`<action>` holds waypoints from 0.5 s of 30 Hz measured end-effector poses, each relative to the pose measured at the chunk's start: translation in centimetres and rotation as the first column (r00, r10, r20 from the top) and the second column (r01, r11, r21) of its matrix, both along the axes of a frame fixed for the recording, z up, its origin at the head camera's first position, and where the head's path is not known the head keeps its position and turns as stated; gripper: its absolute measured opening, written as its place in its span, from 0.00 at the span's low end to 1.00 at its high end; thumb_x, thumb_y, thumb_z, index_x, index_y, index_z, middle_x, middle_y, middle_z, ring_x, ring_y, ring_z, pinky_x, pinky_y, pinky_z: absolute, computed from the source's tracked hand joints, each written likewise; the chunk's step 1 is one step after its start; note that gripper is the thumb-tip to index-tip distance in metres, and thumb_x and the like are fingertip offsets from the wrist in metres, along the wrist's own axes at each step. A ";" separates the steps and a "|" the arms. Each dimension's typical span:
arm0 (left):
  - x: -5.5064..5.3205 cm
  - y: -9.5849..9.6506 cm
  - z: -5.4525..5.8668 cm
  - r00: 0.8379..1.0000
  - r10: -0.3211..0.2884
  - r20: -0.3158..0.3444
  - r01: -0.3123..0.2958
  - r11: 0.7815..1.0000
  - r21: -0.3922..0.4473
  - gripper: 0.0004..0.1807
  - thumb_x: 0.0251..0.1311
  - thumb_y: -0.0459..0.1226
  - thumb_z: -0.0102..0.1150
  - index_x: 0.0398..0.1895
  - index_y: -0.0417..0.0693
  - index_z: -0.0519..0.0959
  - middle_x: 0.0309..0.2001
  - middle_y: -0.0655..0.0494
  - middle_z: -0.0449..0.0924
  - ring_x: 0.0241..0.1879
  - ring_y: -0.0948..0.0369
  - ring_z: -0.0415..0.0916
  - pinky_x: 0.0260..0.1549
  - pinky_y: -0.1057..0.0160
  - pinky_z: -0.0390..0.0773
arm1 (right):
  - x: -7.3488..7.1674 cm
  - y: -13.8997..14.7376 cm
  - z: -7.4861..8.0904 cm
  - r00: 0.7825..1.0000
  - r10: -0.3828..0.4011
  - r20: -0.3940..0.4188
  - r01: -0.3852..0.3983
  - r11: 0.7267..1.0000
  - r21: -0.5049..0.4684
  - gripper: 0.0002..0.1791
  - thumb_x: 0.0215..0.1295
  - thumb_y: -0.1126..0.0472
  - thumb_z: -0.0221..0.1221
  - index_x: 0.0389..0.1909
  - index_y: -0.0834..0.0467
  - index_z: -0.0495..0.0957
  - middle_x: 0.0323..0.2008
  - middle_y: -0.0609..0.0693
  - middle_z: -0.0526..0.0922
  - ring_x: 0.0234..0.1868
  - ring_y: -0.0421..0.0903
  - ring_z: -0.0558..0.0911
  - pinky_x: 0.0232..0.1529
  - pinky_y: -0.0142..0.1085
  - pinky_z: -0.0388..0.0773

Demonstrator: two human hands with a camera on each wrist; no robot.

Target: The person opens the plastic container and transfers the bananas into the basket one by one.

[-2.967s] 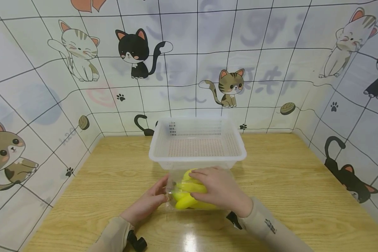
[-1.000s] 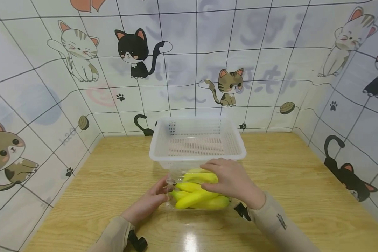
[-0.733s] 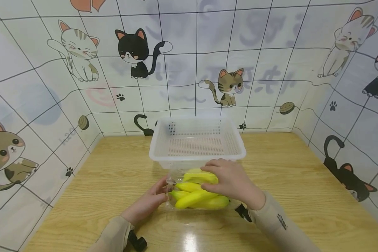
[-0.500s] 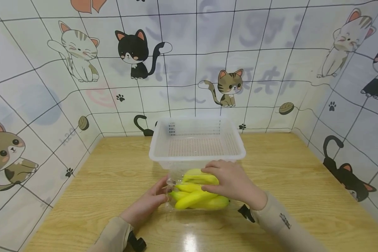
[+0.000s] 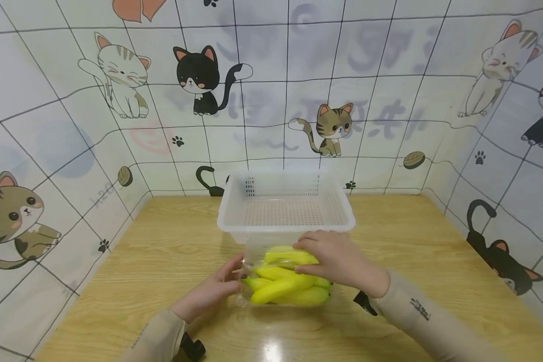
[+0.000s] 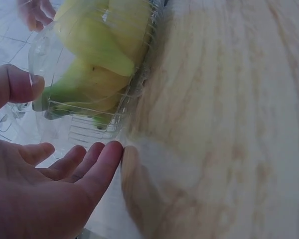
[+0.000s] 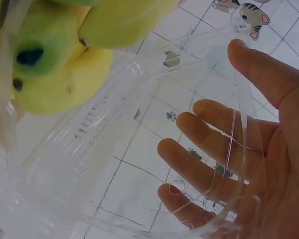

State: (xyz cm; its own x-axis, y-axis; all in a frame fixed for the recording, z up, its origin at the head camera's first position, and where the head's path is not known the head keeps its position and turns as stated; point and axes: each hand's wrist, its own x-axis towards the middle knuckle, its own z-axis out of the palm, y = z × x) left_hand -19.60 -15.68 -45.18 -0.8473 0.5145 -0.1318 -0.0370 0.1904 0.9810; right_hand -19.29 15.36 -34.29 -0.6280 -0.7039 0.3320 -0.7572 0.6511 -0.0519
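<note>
Yellow bananas (image 5: 282, 289) with greenish ends lie in a clear plastic box (image 5: 254, 251) on the table. My left hand (image 5: 205, 296) rests at the box's left end; in the left wrist view its thumb (image 6: 27, 88) touches the plastic and the other fingers extend loosely near the lower edge. My right hand (image 5: 339, 261) is over the box's right side. Seen in the right wrist view, its fingers (image 7: 189, 164) are spread, almost straight, behind a clear sheet of the box, with the thumb by the sheet's rim. Whether the thumb presses the rim, I cannot tell.
Right behind the box stands a white perforated basket (image 5: 286, 229) with nothing visible inside. Wood-grain table (image 5: 163, 236) surrounds both. A wall covering (image 5: 271, 100) with grid lines and cartoon cats encloses the back and sides.
Compared with three seconds ago, my right hand has shifted right, and more of the bananas shows. My left hand stays at the box's left end. The head view has tilted slightly.
</note>
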 end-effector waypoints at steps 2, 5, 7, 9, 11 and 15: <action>0.0 -0.1 0.1 1.000 -0.015 -0.008 0.015 1.000 -0.020 0.45 0.59 0.32 0.54 0.78 0.52 0.44 0.73 0.42 0.48 0.68 0.44 0.55 0.61 0.46 0.62 | 0.0 0.1 0.3 1.000 -0.003 0.011 0.002 1.000 0.007 0.25 0.55 0.45 0.69 0.48 0.59 0.82 0.45 0.49 0.83 0.42 0.46 0.82 0.42 0.40 0.80; -0.1 -0.3 0.3 0.998 -0.047 -0.032 0.046 0.998 -0.038 0.44 0.60 0.32 0.54 0.78 0.53 0.45 0.72 0.44 0.50 0.67 0.44 0.56 0.60 0.46 0.63 | 0.0 0.3 0.6 1.000 -0.015 0.027 0.015 1.000 0.018 0.24 0.56 0.45 0.68 0.46 0.58 0.82 0.44 0.48 0.83 0.41 0.45 0.82 0.40 0.39 0.79; -0.1 -0.4 0.4 0.997 -0.062 -0.049 0.059 0.997 -0.052 0.44 0.60 0.32 0.54 0.78 0.53 0.45 0.72 0.44 0.52 0.67 0.44 0.57 0.60 0.46 0.64 | 0.0 0.4 0.8 0.999 -0.024 0.039 0.023 0.999 0.025 0.24 0.56 0.43 0.67 0.46 0.57 0.82 0.43 0.47 0.83 0.40 0.44 0.82 0.39 0.38 0.79; -0.2 -0.4 0.6 0.995 -0.073 -0.061 0.069 0.996 -0.064 0.44 0.60 0.32 0.55 0.77 0.53 0.46 0.71 0.43 0.54 0.66 0.44 0.58 0.59 0.46 0.65 | 0.1 0.4 1.1 0.998 -0.030 0.054 0.029 0.999 0.027 0.25 0.57 0.42 0.66 0.45 0.57 0.82 0.43 0.46 0.83 0.39 0.43 0.82 0.38 0.37 0.79; -0.2 -0.5 0.8 0.994 -0.082 -0.069 0.077 0.994 -0.080 0.44 0.60 0.32 0.55 0.77 0.52 0.46 0.70 0.42 0.55 0.66 0.43 0.59 0.59 0.45 0.65 | 0.1 0.5 1.3 0.996 -0.036 0.079 0.034 0.999 0.027 0.25 0.57 0.41 0.65 0.45 0.57 0.82 0.43 0.45 0.83 0.39 0.43 0.82 0.38 0.36 0.78; -0.3 -0.5 1.2 0.992 -0.101 -0.075 0.092 0.989 -0.114 0.44 0.60 0.32 0.54 0.77 0.51 0.46 0.69 0.43 0.57 0.65 0.44 0.60 0.58 0.45 0.67 | 0.1 0.6 1.7 0.991 -0.051 0.125 0.049 0.999 0.024 0.25 0.58 0.41 0.65 0.46 0.57 0.82 0.43 0.45 0.83 0.40 0.43 0.82 0.38 0.37 0.78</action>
State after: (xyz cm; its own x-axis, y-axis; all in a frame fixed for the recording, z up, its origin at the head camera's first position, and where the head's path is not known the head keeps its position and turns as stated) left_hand -19.94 -16.15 -44.01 -0.8045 0.5805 -0.1257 0.0653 0.2967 0.9527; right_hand -19.18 15.98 -32.54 -0.6983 -0.6766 0.2337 -0.7121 0.6899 -0.1305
